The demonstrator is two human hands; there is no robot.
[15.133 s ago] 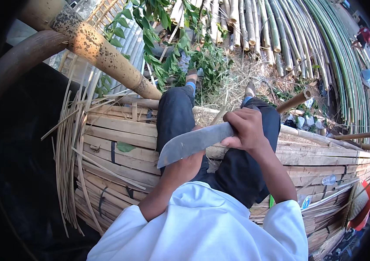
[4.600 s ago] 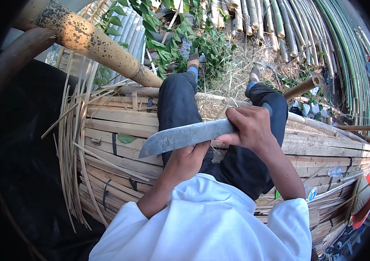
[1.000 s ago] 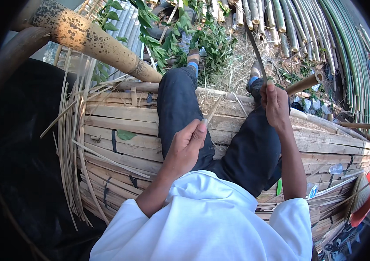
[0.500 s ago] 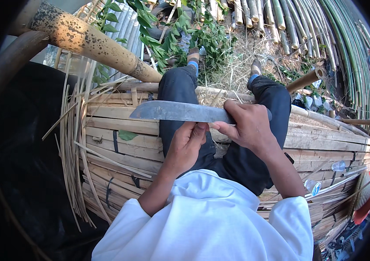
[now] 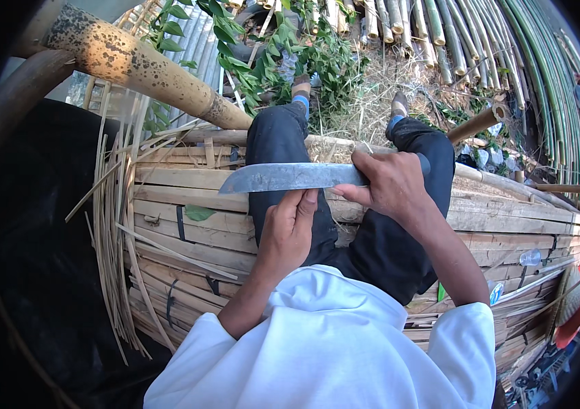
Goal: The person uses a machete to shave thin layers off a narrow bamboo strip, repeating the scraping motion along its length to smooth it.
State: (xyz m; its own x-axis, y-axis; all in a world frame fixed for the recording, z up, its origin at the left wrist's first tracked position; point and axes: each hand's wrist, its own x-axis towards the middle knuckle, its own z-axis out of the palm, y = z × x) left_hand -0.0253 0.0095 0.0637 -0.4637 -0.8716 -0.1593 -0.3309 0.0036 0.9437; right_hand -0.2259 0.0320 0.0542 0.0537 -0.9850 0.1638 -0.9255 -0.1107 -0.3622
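A machete [image 5: 283, 177] with a wide grey blade lies level across my thighs' upper view, its tip pointing left. My right hand [image 5: 395, 184] is wrapped round its handle end, the thumb stretched along the lower side of the blade. Just under the blade's near edge is my left hand [image 5: 286, 232], its thumb and fingers pinched together and pointing up at the blade. Whether the fingertips touch the metal, and what they pinch, if anything, is too small to tell.
I sit on a platform of bamboo slats [image 5: 222, 238]. Thin split strips [image 5: 116, 238] hang at the left below a thick bamboo pole [image 5: 147, 65]. Bamboo poles [image 5: 453, 34] lie at the far right, near leafy branches [image 5: 331, 75]. Plastic cups [image 5: 530, 257] and a red-and-tan object [image 5: 576, 307] are on the right.
The machete has slid to the right in my right hand, its tip moving away from the left. My left hand stays pinched below the blade, nearly in place.
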